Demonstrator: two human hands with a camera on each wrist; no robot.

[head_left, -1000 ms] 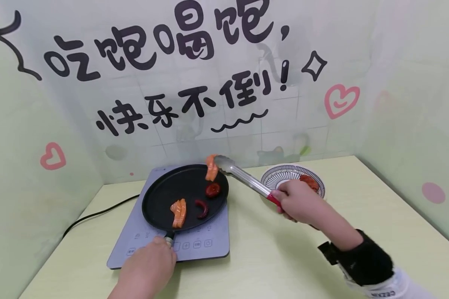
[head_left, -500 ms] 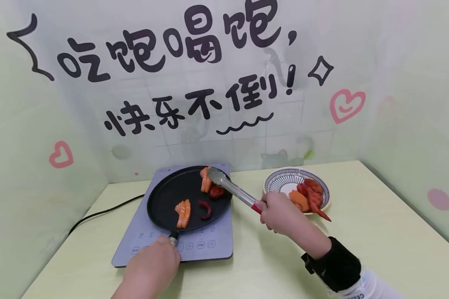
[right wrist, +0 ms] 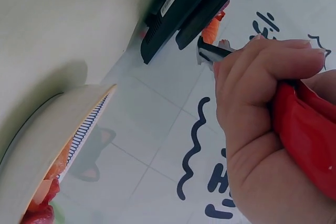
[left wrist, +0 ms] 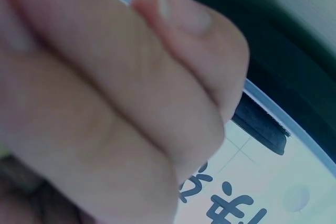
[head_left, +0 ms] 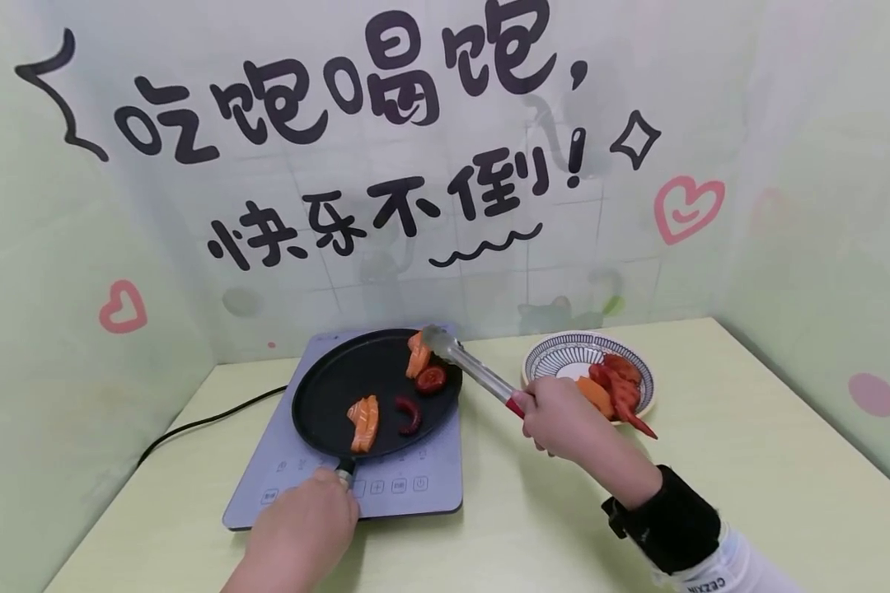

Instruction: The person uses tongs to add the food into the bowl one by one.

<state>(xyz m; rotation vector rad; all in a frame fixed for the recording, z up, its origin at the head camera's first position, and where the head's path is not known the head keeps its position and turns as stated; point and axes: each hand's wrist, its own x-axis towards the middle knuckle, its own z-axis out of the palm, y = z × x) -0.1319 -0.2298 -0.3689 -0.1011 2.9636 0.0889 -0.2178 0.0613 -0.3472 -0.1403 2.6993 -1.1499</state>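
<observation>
My left hand (head_left: 304,523) grips the handle (head_left: 347,466) of a round black frying pan (head_left: 330,395). In the left wrist view its curled fingers (left wrist: 131,93) fill much of the frame. With my right hand (head_left: 567,418) I hold metal tongs (head_left: 484,372) by their red grip (right wrist: 310,135). The tongs' tip overlaps the upper end of an orange, white-striped salmon slice (head_left: 419,359) at the pan's back right. Just in front of it lies a dark red round piece (head_left: 431,380). A curved dark red piece (head_left: 409,416) and another salmon slice (head_left: 364,423) are nearer the handle.
The pan sits on a grey induction cooker (head_left: 433,490) with a black cord (head_left: 208,418) running left. To the right, a patterned plate (head_left: 545,358) holds an orange piece (head_left: 595,397) and red food pieces (head_left: 623,391), one jutting over its rim. A printed wall (head_left: 386,280) stands behind.
The tongs and salmon slice have come down from above the pan's back right rim into the pan. In the last half second, both shifted slightly right. My left hand stays on the handle.
</observation>
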